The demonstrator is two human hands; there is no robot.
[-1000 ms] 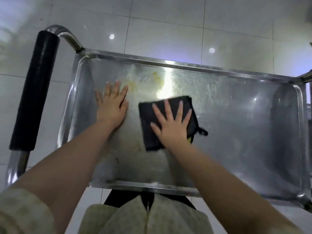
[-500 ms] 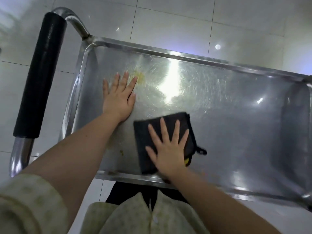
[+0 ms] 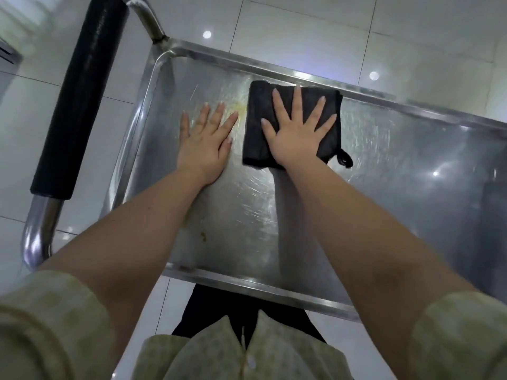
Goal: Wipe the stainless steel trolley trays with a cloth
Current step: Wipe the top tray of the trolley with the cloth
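The stainless steel trolley tray fills the middle of the head view, scratched and shiny. A folded black cloth lies flat near the tray's far rim, its small loop sticking out at the lower right. My right hand presses on the cloth with fingers spread. My left hand lies flat on the bare steel just left of the cloth, fingers apart, holding nothing. A yellowish smear shows between my left fingertips and the cloth. A small brown speck sits nearer the front rim.
The trolley's black padded push handle runs along the left on a curved steel tube. White glossy floor tiles surround the trolley. My pale green sleeves and shirt front fill the bottom of the view.
My right hand has pushed the cloth from near the front rim up to the far rim. My left hand has stayed flat in about the same place on the tray.
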